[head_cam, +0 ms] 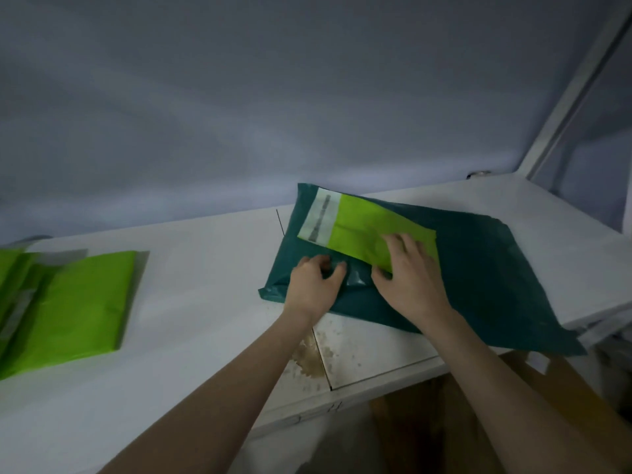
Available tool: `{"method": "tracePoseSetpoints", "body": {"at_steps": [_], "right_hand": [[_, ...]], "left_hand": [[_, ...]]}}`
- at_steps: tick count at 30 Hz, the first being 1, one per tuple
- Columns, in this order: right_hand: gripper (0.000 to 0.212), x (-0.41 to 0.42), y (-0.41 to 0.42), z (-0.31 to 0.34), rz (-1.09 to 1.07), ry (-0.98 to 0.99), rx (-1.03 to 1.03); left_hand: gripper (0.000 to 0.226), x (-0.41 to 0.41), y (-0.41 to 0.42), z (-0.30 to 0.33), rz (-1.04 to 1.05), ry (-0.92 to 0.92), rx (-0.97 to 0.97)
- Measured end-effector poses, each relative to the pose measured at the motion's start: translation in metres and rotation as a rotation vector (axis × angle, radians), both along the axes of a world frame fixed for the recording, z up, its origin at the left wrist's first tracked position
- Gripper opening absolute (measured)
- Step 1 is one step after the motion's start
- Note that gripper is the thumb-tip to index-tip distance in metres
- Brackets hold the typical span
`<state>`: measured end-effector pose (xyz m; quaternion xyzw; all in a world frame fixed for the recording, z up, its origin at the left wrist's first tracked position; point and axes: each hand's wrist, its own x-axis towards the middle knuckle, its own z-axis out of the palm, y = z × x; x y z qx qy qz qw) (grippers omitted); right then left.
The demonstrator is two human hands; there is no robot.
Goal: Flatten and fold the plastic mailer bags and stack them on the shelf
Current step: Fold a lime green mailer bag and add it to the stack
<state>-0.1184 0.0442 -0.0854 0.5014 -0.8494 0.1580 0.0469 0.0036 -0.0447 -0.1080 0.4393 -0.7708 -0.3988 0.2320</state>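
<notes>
Our right hand (408, 275) fingers lie spread, flat on the folded lime mailer (362, 230); left hand (316, 283) fingers curl, pressing the dark green mailer (478, 268) just beside it. Lime mailer sits atop the dark one, on the white shelf (205, 268). We judge we're mid-flatten; next, crease w/ even pressure. More lime bags (68, 302) lie well left.

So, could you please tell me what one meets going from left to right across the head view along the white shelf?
Stack of folded lime-green plastic mailer bags → left hand → right hand, both hands on the dark teal plastic mailer bag.
</notes>
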Motion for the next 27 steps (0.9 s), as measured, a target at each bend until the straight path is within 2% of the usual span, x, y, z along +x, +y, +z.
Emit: {"method": "tracePoseSetpoints", "body": {"at_steps": [3, 6, 8, 12, 15, 21, 27], "right_hand": [[0.052, -0.005, -0.005, -0.008, -0.009, -0.006, 0.016], [0.046, -0.008, -0.010, -0.014, -0.014, 0.010, 0.021], [0.041, -0.009, -0.012, -0.016, -0.011, 0.028, -0.001], [0.031, -0.007, -0.011, -0.015, 0.008, 0.039, -0.077], [0.026, 0.000, -0.008, -0.007, 0.021, 0.052, -0.146], [0.052, 0.026, -0.003, 0.027, 0.050, 0.012, -0.242], [0.032, 0.056, -0.008, 0.058, 0.092, -0.011, -0.319]], "left_hand": [[0.031, -0.016, -0.003, 0.001, 0.037, 0.121, 0.058], [0.034, -0.029, -0.003, 0.005, 0.081, 0.189, 0.144], [0.034, -0.037, -0.003, 0.007, 0.075, 0.202, 0.142], [0.012, -0.045, 0.002, 0.018, 0.000, 0.184, 0.109], [0.018, -0.043, 0.009, 0.030, -0.027, 0.284, 0.134], [0.017, -0.021, 0.011, 0.064, 0.015, 0.487, 0.146], [0.011, 0.031, -0.001, 0.096, 0.108, 0.551, 0.095]]}}
